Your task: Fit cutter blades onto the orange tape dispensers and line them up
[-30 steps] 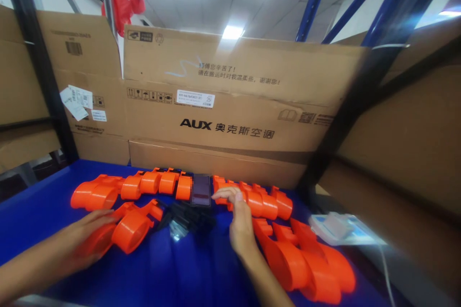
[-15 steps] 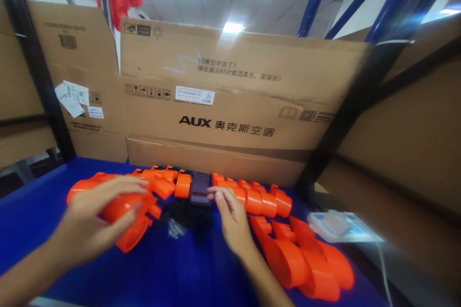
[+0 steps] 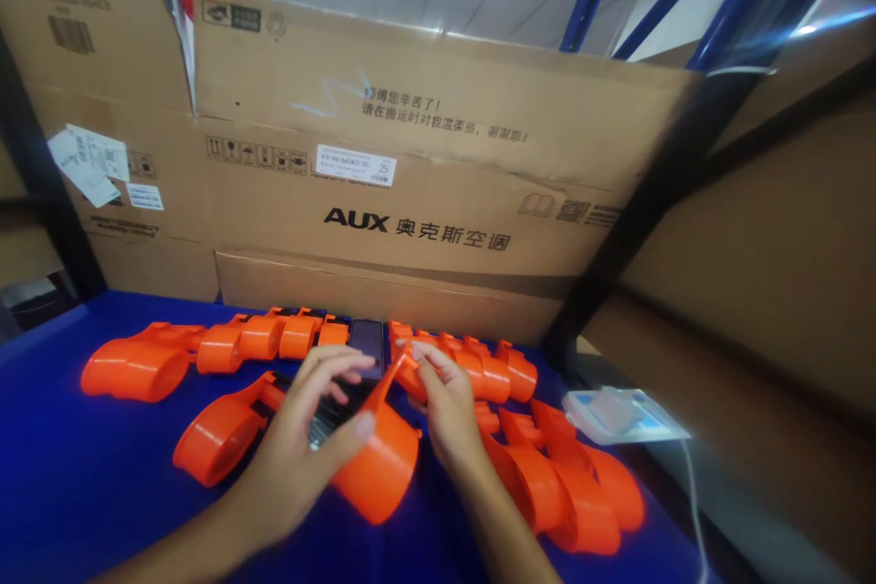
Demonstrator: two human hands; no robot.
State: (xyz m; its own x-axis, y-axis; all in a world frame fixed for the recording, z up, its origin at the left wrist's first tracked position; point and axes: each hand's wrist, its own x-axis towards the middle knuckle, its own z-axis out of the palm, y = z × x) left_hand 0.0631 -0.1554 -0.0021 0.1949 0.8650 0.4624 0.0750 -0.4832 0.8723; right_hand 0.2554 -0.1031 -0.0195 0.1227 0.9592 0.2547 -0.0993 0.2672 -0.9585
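An orange plastic part (image 3: 383, 465), a wide round cuff with a flat arm, is tilted between my hands. My right hand (image 3: 444, 392) pinches the upper end of its arm. My left hand (image 3: 307, 438) is open around the cuff's left side, fingers apart and thumb over its edge; whether the thumb touches it I cannot tell. Behind my left hand lie dark small parts (image 3: 335, 406), mostly hidden. Left of that hand, a similar orange cuff (image 3: 219, 438) rests on the blue surface (image 3: 102, 474).
Several orange cuffs (image 3: 260, 338) line the back left, and more cuffs (image 3: 493, 374) the back right. Another group (image 3: 581, 502) lies at front right. A phone (image 3: 368, 342) stands between the rows. A white device (image 3: 622, 415) with a cable sits right, before a cardboard wall (image 3: 411, 182).
My left hand has moved right from the left-hand orange cuffs. An orange cuff is now between my hands, its arm gripped by my right hand. The camera view has shifted slightly.
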